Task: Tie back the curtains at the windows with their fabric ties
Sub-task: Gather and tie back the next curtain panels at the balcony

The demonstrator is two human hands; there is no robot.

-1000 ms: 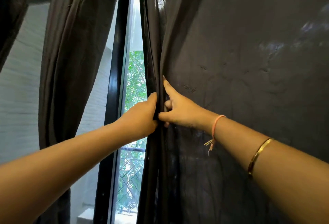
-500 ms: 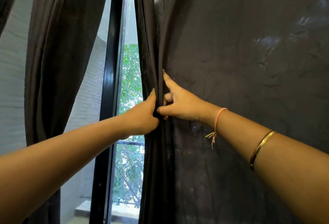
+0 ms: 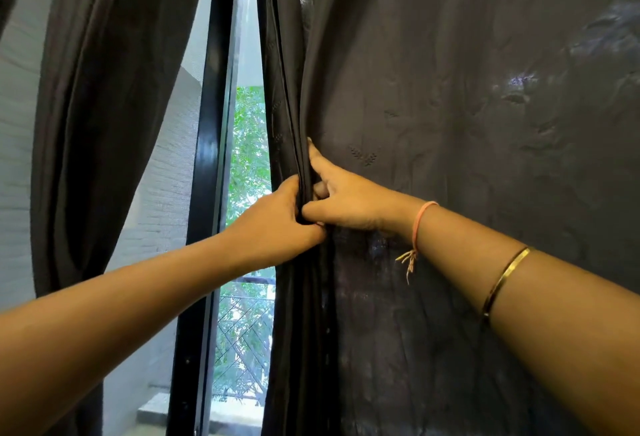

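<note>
The left hand (image 3: 277, 224) and right hand (image 3: 349, 202) both clenched the curtain (image 3: 450, 124) by its bunched edge, which ran upright between them, slack cloth spreading rightward.

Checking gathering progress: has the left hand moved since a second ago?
Yes, slightly: left hand, gripping the curtain edge, sits a little further right of the black window frame.

The left hand (image 3: 277, 221) grips the gathered edge of the dark curtain (image 3: 450, 124) and the right hand (image 3: 349, 200) pinches the same folds just beside it (forefinger lying straight up the cloth). A second curtain (image 3: 104, 106) hangs left of the black window frame (image 3: 207, 158).
</note>
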